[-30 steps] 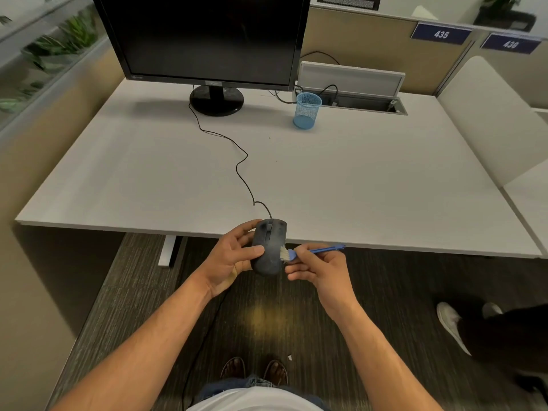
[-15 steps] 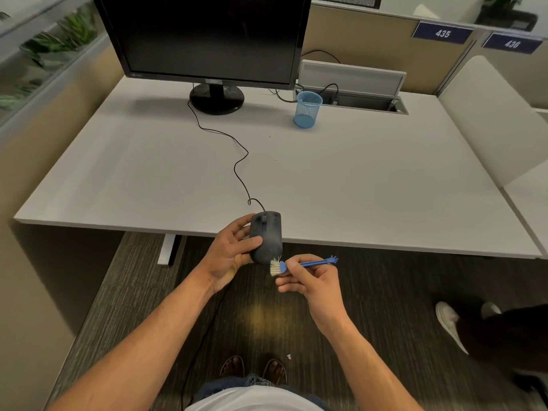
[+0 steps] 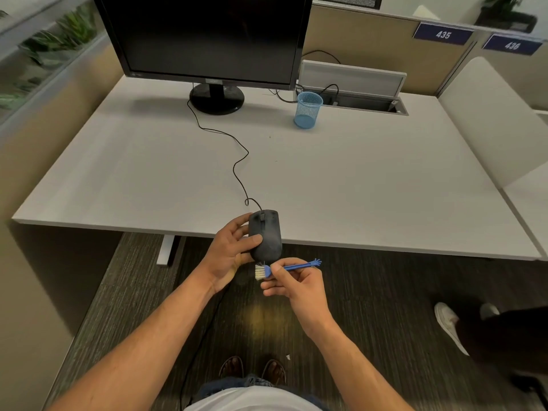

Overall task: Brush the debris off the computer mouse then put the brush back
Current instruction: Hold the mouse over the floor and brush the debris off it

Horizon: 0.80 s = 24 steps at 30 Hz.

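Observation:
My left hand (image 3: pixel 229 256) grips a dark grey wired computer mouse (image 3: pixel 265 235) and holds it just over the white desk's front edge, its thumb lying across the top. My right hand (image 3: pixel 298 287) pinches a small blue brush (image 3: pixel 284 267) by its thin handle. The pale bristles sit just below the mouse's rear end, a little apart from it. The handle's hand-shaped tip points right. A blue mesh pen cup (image 3: pixel 308 110) stands empty at the back of the desk.
The mouse cable (image 3: pixel 237 161) snakes across the white desk (image 3: pixel 370 185) to a black monitor (image 3: pixel 207 40). An open cable tray (image 3: pixel 361 99) lies behind the cup. Another person's white shoes (image 3: pixel 447 321) are on the carpet at right.
The brush swept down along the mouse's right side and off its rear end. My left hand lifted the mouse slightly toward the desk.

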Each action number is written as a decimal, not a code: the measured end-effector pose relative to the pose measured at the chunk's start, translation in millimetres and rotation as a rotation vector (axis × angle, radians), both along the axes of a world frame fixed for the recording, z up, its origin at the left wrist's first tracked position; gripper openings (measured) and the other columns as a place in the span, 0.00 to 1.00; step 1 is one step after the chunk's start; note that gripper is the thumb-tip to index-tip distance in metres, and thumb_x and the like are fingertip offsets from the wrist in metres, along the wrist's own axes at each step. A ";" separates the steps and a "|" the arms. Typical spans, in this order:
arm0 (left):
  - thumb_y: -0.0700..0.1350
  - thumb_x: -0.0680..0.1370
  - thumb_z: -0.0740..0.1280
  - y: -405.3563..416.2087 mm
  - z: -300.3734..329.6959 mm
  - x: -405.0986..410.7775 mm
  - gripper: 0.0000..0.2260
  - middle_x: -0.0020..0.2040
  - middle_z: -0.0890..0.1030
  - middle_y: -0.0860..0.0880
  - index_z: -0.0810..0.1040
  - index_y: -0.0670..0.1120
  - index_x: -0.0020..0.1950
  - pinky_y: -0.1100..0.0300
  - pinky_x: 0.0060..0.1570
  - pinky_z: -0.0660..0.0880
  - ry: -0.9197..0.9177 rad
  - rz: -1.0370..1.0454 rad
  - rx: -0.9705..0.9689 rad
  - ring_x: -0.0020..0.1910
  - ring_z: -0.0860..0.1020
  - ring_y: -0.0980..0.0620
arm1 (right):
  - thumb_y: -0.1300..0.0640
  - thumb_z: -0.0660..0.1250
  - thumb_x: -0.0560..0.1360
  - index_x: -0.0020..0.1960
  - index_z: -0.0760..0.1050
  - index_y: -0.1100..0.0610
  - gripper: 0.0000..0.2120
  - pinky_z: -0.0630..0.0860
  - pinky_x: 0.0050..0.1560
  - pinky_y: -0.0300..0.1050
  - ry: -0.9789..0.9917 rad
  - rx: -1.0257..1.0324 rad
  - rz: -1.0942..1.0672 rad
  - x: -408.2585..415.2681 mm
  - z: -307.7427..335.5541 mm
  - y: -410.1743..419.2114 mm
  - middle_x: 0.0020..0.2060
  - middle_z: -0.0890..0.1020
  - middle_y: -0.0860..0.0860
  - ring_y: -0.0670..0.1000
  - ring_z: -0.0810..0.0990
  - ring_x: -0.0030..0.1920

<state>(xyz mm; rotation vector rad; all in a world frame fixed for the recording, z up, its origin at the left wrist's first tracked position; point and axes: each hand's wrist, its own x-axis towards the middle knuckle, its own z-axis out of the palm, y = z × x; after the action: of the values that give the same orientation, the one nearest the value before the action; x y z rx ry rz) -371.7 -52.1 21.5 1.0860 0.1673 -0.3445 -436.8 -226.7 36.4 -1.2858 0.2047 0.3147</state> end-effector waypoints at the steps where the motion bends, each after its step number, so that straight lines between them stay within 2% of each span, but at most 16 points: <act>1: 0.45 0.67 0.78 0.5 -0.5 -0.1 0.33 0.65 0.79 0.43 0.73 0.47 0.70 0.49 0.50 0.82 0.000 -0.001 -0.004 0.62 0.80 0.42 | 0.60 0.69 0.79 0.57 0.79 0.66 0.10 0.85 0.42 0.44 0.003 -0.004 0.007 -0.3 -0.2 1.4 0.45 0.86 0.62 0.57 0.87 0.42; 5: 0.41 0.71 0.74 2.2 -2.1 0.6 0.28 0.66 0.79 0.43 0.72 0.47 0.71 0.48 0.51 0.82 -0.014 -0.010 0.009 0.63 0.80 0.43 | 0.61 0.69 0.79 0.55 0.80 0.65 0.08 0.84 0.42 0.44 -0.009 -0.016 0.043 -2.6 -2.0 3.8 0.45 0.86 0.61 0.56 0.87 0.42; 10: 0.44 0.67 0.78 4.4 -4.0 2.4 0.32 0.65 0.79 0.44 0.73 0.48 0.70 0.48 0.51 0.81 -0.009 -0.006 0.012 0.62 0.80 0.44 | 0.55 0.71 0.75 0.55 0.80 0.65 0.14 0.85 0.42 0.45 -0.018 0.007 -0.010 -3.6 -0.7 -7.0 0.44 0.86 0.63 0.58 0.87 0.42; 12: 0.43 0.68 0.78 5.9 -6.2 3.4 0.31 0.65 0.79 0.44 0.74 0.49 0.70 0.48 0.51 0.81 -0.003 -0.010 0.011 0.62 0.80 0.44 | 0.55 0.71 0.74 0.54 0.81 0.65 0.14 0.85 0.42 0.44 -0.033 0.012 -0.061 0.1 2.5 -15.8 0.43 0.85 0.64 0.57 0.86 0.40; 17: 0.41 0.70 0.76 5.8 -8.6 3.2 0.29 0.65 0.80 0.44 0.74 0.49 0.70 0.49 0.50 0.81 -0.013 -0.063 0.001 0.63 0.79 0.43 | 0.56 0.71 0.76 0.52 0.81 0.65 0.12 0.84 0.40 0.42 -0.062 -0.009 -0.208 23.1 13.3 -34.5 0.41 0.86 0.62 0.55 0.86 0.39; 24: 0.38 0.73 0.72 4.8 -3.2 -1.0 0.28 0.67 0.78 0.43 0.72 0.47 0.72 0.47 0.53 0.80 -0.045 -0.177 -0.046 0.65 0.78 0.42 | 0.57 0.69 0.80 0.55 0.81 0.65 0.11 0.83 0.38 0.40 -0.043 -0.046 -0.264 60.2 21.8 -41.0 0.40 0.86 0.58 0.54 0.86 0.39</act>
<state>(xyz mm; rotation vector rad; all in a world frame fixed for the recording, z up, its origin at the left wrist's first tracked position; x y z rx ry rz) -372.7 -47.3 18.4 1.0643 0.0232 -0.4797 -376.6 -267.7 58.2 -1.2926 0.3430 0.0576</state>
